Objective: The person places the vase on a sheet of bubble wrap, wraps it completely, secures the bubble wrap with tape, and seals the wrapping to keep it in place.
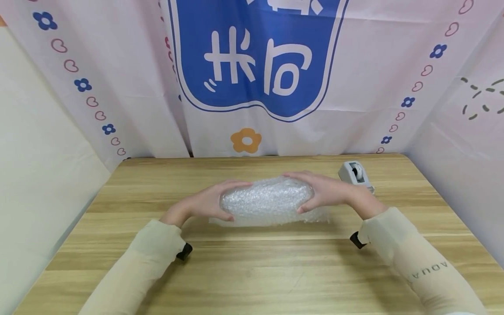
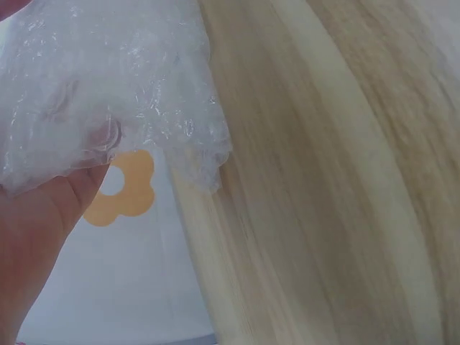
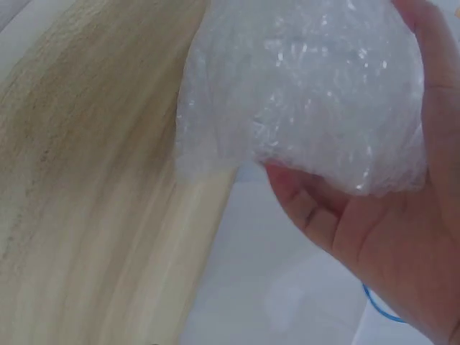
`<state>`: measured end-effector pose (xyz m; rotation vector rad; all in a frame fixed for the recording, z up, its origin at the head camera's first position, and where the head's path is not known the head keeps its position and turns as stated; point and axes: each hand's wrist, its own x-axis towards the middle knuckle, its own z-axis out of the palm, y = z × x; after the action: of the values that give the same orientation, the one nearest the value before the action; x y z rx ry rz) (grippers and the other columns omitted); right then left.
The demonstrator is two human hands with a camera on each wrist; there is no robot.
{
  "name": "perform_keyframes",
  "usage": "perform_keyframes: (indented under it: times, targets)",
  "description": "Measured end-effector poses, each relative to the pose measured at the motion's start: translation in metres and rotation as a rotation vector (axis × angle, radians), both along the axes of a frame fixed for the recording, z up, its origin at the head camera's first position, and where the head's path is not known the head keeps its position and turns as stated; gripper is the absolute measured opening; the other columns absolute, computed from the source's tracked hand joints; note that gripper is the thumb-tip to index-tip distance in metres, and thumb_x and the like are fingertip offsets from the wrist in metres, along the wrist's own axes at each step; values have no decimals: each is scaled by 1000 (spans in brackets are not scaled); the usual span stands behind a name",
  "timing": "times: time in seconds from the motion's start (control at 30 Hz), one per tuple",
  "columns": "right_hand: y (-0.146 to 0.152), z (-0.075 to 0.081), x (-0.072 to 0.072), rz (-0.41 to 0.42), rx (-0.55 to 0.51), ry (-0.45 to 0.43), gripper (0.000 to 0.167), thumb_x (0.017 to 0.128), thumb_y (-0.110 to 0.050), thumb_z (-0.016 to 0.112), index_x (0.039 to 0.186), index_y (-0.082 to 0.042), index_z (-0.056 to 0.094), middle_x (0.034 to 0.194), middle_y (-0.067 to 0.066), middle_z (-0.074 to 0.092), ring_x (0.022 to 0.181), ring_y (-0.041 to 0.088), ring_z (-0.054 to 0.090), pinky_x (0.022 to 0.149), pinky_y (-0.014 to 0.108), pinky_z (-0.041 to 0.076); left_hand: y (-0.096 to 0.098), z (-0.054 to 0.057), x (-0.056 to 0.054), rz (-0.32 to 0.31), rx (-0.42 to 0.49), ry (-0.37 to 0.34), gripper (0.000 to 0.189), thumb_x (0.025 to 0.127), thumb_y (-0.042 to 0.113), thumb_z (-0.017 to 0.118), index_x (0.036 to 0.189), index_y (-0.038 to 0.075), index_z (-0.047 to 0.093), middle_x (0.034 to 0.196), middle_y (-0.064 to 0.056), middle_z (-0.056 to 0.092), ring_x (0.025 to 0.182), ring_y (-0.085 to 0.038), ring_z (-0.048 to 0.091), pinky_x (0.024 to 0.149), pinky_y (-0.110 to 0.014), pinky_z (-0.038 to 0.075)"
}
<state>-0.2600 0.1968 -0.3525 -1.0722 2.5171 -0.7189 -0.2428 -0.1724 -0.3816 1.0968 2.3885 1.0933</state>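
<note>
A bundle of clear bubble wrap [image 1: 269, 199] lies lengthwise between both hands over the wooden table; whatever it may enclose cannot be made out. My left hand [image 1: 208, 202] grips its left end, thumb on the near side and fingers over the far side. At the other end, my right hand [image 1: 320, 190] holds it the same way. In the left wrist view, the thumb shows through the crinkled bubble wrap [image 2: 115, 79]. The right wrist view has the thumb and fingers around the end of the bubble wrap [image 3: 309, 93]. A loose flap spreads along its near edge.
A grey tape dispenser [image 1: 356, 174] with a roll of tape stands at the back right, just beyond the right forearm. The wooden table [image 1: 252, 271] ends at a printed cloth backdrop [image 1: 212, 131], and pale walls rise at either side.
</note>
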Motion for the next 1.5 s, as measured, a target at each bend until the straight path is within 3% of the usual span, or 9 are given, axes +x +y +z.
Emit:
perform_keyframes:
  times: [0.17,0.37,0.53,0.7,0.93,1.13,1.2,1.37,1.5]
  targets:
    - [0,3,11,-45,100,172,104,81,-55,82,163,-20,29,166,20,21,140,49,39,106,66,41,0,0,-3,-4,-4,-17,95,76,17,85,159,21,39,164,-3,33,150,-30,28,114,-67,27]
    - [-5,-3,19,22,98,412,110,73,-48,91,159,-11,35,160,21,37,134,45,49,106,60,44,-1,-1,-4,-3,2,-23,95,77,18,83,160,22,38,165,-3,32,150,-30,27,115,-67,27]
    - [-8,-11,21,5,75,455,122,64,-46,97,159,-8,31,158,22,38,132,45,51,105,63,44,-2,-3,-5,7,3,-54,94,78,15,80,160,24,37,165,1,31,152,-26,25,117,-64,25]
    - [-9,-16,20,-12,36,461,117,63,-40,98,157,-11,35,156,23,41,127,45,55,101,63,46,-3,-2,-4,17,0,-47,93,78,15,80,160,26,37,165,2,31,151,-26,25,117,-64,26]
    - [-10,-18,18,-18,11,405,110,66,-32,97,156,-13,38,155,22,41,125,45,55,101,62,48,-1,4,6,4,-79,149,92,81,15,82,161,19,36,165,-7,32,149,-31,30,113,-60,35]
    - [-9,-16,13,-35,-3,362,110,63,-31,97,155,-11,39,153,22,44,126,43,56,101,58,49,8,7,18,-4,-209,539,90,83,33,86,157,15,40,158,-17,40,140,-37,44,111,-56,41]
    - [-9,-15,12,-34,-7,357,110,64,-31,96,155,-10,39,152,22,45,126,43,56,101,58,50,10,5,21,2,-245,634,93,82,42,86,158,17,39,159,-18,38,141,-38,44,110,-59,41]
    - [-10,-14,9,-30,-8,325,109,66,-31,95,156,-11,37,153,22,44,126,41,55,101,56,50,13,-1,24,43,-292,700,97,78,45,89,159,25,39,163,-14,33,145,-37,38,103,-68,43]
    - [-9,-14,7,-39,-24,284,109,66,-30,95,157,-12,36,153,21,44,129,40,53,102,57,49,16,-3,22,55,-298,708,101,73,39,93,158,27,41,163,-12,35,142,-38,40,97,-70,46]
